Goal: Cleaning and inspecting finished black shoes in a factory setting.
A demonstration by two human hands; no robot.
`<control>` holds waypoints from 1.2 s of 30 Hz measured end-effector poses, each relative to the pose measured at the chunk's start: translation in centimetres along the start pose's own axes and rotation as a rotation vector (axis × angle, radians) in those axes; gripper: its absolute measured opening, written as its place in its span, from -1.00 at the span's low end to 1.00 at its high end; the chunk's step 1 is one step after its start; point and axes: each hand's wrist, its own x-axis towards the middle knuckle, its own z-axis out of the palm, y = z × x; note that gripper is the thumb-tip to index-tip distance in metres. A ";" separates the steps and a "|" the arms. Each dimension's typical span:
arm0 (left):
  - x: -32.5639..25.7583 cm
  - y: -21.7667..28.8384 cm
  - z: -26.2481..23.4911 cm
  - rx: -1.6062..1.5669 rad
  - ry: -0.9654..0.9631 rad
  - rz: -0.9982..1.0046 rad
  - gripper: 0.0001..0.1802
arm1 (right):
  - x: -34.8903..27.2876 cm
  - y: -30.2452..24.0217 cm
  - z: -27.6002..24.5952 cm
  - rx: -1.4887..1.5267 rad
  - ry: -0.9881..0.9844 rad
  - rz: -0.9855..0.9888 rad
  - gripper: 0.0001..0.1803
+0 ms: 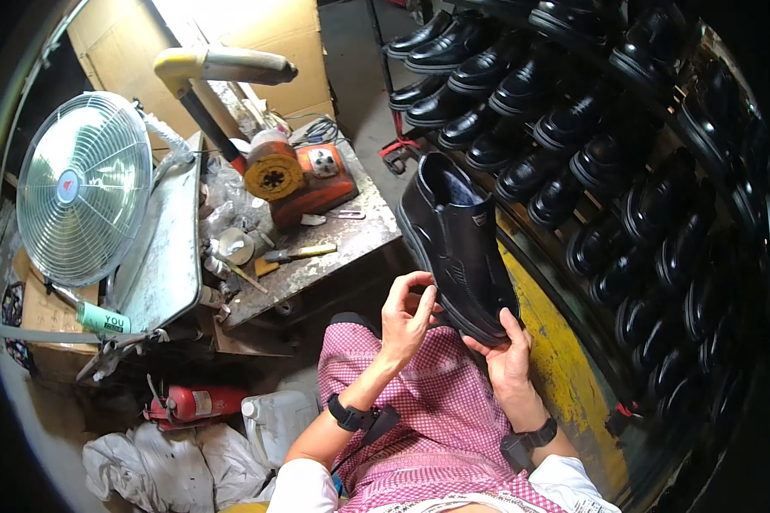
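Pink-and-white checked cloth [428, 445] covers your lap, nearest the camera, with white sleeves on both your arms and a black band on each wrist. Just beyond your knees, one black slip-on shoe [462, 256] is held up off the lap, tilted, its toe toward you, its opening pointing away and its sole edge turned to the left. Your right hand [509, 350] grasps the toe end, thumb on the upper and fingers at the sole. Your left hand [406, 316] is beside the sole's left edge, fingers loosely bent; you cannot tell from this view whether they touch the shoe. To your right, past a worn yellow surface [565, 368], rows of glossy black shoes [565, 120] fill a rack. Ahead and to the left stands a scuffed workbench [351, 244] bearing an orange-red machine [321, 184] with a round yellow-brown face, and a yellow-handled tool [304, 253]. Farther left is a large round fan [85, 188], with a green cylinder [103, 319] below it. On the floor at your left, a red fire extinguisher [201, 402] lies near a whitish plastic jug [278, 423] and crumpled white sacking [162, 470].
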 end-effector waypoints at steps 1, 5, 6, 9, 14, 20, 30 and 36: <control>0.1 0.0 0.4 0.047 -0.001 0.019 -0.73 | -0.1 -0.2 0.3 -0.032 0.004 -0.032 -0.62; 0.9 -0.3 1.4 0.207 0.010 0.106 -0.68 | -0.6 -0.8 1.1 -0.076 0.009 -0.116 -0.55; 1.1 -0.3 1.5 0.259 0.022 0.147 -0.68 | -0.6 -0.8 1.1 -0.115 0.021 -0.139 -0.52; 2.0 0.3 2.3 0.336 0.076 0.243 -0.68 | -0.7 -0.8 1.1 -0.162 0.050 -0.162 -0.48; 3.8 1.5 2.3 0.509 0.177 0.294 -0.67 | -0.5 1.2 0.8 -0.221 0.110 -0.223 -0.47; 4.0 0.9 3.7 -0.025 -0.100 -0.189 -0.86 | -0.7 1.7 -0.9 -0.364 0.276 -0.323 -0.41; 3.8 -2.9 3.4 -0.283 -0.317 -0.404 -0.75 | -1.7 2.5 -1.6 -0.450 0.434 -0.196 -0.32; 3.2 -3.8 5.7 0.139 0.089 -0.083 -0.54 | -1.9 2.4 -1.4 -0.396 0.420 -0.147 -0.32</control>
